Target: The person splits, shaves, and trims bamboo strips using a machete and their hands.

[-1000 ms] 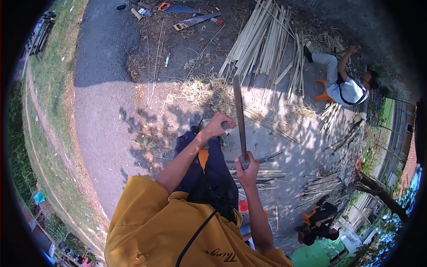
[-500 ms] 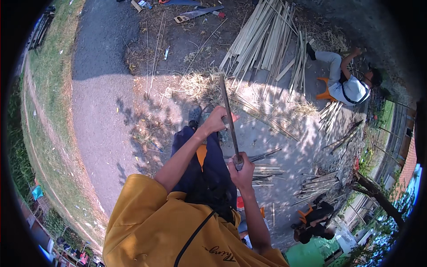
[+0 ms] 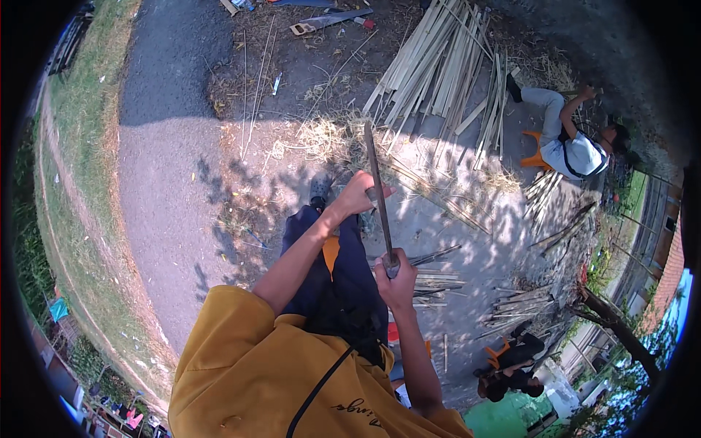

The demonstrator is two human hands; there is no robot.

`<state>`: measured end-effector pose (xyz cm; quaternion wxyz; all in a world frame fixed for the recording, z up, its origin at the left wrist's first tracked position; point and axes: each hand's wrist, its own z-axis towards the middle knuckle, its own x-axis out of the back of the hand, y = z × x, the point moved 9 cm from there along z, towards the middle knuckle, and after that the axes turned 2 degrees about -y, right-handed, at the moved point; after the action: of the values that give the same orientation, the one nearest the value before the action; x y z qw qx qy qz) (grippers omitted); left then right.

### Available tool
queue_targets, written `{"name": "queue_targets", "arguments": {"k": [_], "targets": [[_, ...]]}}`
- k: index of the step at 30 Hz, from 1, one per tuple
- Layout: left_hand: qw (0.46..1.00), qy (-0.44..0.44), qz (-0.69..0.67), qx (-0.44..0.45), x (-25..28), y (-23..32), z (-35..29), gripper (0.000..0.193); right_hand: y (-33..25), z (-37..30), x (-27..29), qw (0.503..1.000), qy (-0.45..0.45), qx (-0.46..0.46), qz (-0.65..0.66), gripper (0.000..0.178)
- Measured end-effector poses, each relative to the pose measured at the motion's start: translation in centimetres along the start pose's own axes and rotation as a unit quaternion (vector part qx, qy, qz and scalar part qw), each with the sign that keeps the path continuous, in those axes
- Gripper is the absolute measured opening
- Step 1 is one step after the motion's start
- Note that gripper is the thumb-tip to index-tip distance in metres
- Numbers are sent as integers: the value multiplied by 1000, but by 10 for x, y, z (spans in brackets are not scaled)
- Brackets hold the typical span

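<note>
My right hand (image 3: 398, 285) is closed around the handle of a long, narrow, dark machete (image 3: 379, 186). The blade points away from me, tilted a little to the left, with its tip near a pile of pale shavings (image 3: 321, 140). Partway along the blade, my left hand (image 3: 353, 196) is closed on a small grey block (image 3: 374, 194), which looks like a sharpening stone and lies against the blade's side. My fingers hide much of the block. Both hands are above the ground, in front of my dark-trousered legs (image 3: 352, 252).
A big stack of split bamboo strips (image 3: 431, 69) lies ahead, with a handsaw (image 3: 328, 22) left of it. Smaller bundles of strips (image 3: 518, 306) are at the right. One person (image 3: 580, 150) sits on an orange stool at far right; other people (image 3: 511, 369) are at lower right.
The view has shifted slightly. Both hands, the machete and the grey block keep nearly the same places relative to each other.
</note>
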<state>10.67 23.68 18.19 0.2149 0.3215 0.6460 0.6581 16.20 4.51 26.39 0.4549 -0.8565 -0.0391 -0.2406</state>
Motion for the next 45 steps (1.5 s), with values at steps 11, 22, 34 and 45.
{"name": "queue_targets", "arguments": {"k": [11, 22, 34, 45], "targets": [[979, 189, -57, -42, 24, -107, -18, 58, -20, 14, -17, 999, -35, 16, 9, 20], [996, 85, 28, -26, -10, -13, 58, 62, -41, -1, 36, 970, 105, -38, 216, 12], [993, 102, -45, 29, 3, -99, 40, 70, -20, 18, 15, 992, 83, -57, 74, 12], [994, 106, 4, 5, 5, -97, 77, 63, -33, 30, 17, 997, 81, 0, -9, 10]]}}
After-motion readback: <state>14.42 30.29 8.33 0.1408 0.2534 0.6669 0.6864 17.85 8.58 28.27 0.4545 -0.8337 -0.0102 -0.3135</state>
